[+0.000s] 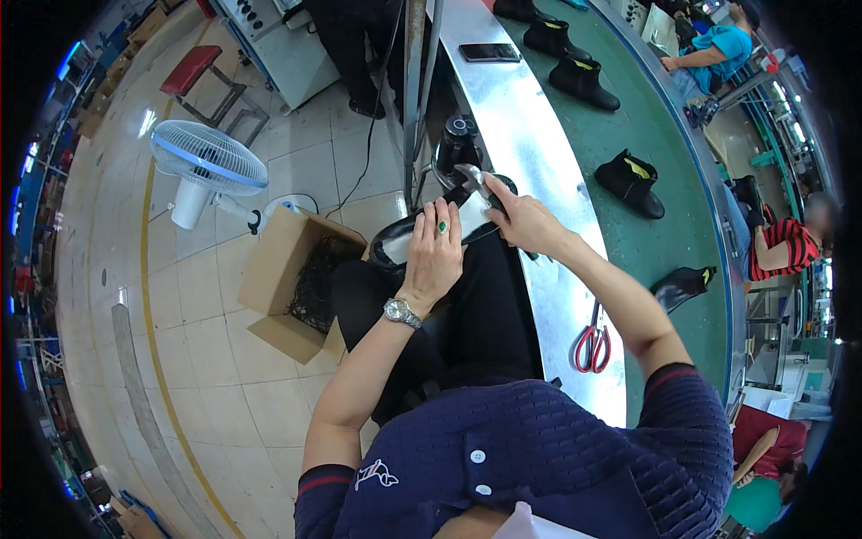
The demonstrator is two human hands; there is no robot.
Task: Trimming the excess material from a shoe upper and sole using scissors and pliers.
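Left grip over black shoe, closure I can't tell; right grip clenching hammer at shoe's far end.

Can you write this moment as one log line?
left hand: on black shoe | right hand: gripping hammer | red-handled scissors: lying on metal bench | black boots: on green surface

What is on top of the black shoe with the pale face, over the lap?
The left hand lies across the shoe. The right hand holds a metal-headed tool at its far end. The surface directly beneath the left fingers is covered.
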